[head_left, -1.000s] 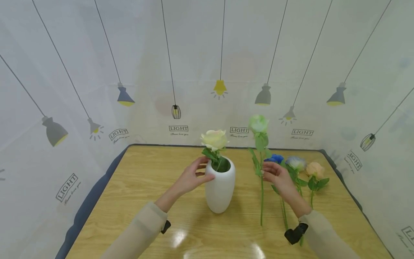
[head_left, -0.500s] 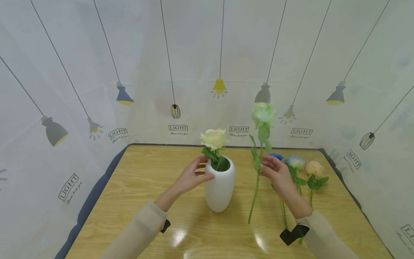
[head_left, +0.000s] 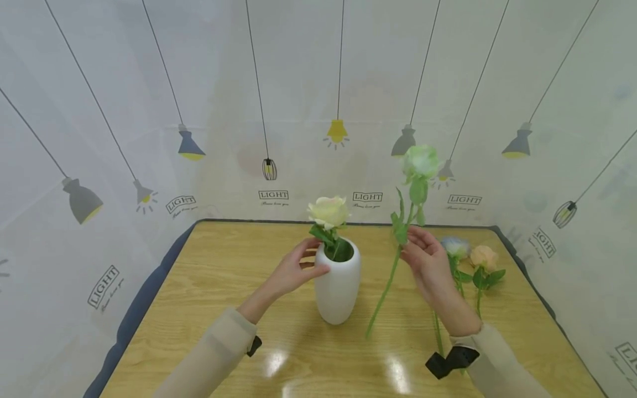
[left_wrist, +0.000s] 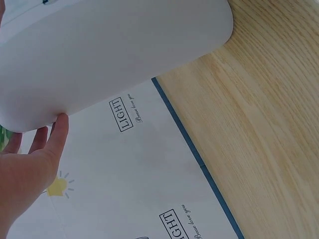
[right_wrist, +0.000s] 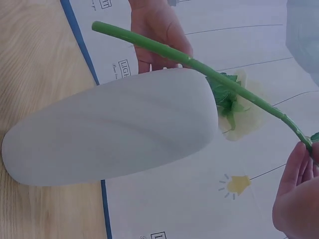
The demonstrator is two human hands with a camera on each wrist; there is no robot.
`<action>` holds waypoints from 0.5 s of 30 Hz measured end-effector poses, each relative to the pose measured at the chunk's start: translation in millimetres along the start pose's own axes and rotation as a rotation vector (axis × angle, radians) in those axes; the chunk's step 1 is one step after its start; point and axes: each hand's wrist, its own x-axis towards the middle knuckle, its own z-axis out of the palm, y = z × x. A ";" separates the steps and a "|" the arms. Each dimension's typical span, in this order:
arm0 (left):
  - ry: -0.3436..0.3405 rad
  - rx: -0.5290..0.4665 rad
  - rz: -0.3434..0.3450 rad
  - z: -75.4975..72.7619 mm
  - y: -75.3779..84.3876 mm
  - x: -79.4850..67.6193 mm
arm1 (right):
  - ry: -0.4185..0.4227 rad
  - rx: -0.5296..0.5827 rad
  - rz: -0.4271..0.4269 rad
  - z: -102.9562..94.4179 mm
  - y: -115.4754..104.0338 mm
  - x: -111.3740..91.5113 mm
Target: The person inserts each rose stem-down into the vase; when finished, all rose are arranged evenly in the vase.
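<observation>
Near the middle of the desk [head_left: 209, 282], well in from its left and right edges, a white vase [head_left: 338, 296] stood upright with a cream rose [head_left: 329, 213] in its mouth. The left hand [head_left: 292, 272] held the vase near the rim, thumb in front and fingers behind. The right hand [head_left: 431, 265] pinched the green rose [head_left: 421, 161] partway along its stem [right_wrist: 149, 46], over the desk's right half; the bloom pointed up, and the bare lower end slanted down toward the vase, apart from it. Toward the desk's far right corner lay a bluish-white flower [head_left: 455, 246] and a peach flower [head_left: 484, 257].

The green rose looked light and artificial, its stem springy yet stiff enough to guide; petals and leaves seemed soft and easily crushed, so the stem below the leaves was the better hold. The vase, smooth and probably slippery, looked fragile, perhaps ceramic, and best steadied around its upper body.

Beyond the desk's far edge, the curtain [head_left: 224, 127] repeated a boxed word [head_left: 273, 195], "LIGHT", among printed lamps [head_left: 338, 131]. Beneath it ran small script ending in "love you", its first word unclear.
</observation>
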 end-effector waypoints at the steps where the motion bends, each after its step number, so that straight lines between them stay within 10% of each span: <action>1: -0.001 0.000 -0.001 -0.1 0.1 0.0 | 0.007 0.015 -0.011 1.3 -1.2 1.2; 15: -0.009 -0.009 0.014 -0.5 1.3 -0.1 | 0.187 0.199 -0.084 18.1 -16.3 20.5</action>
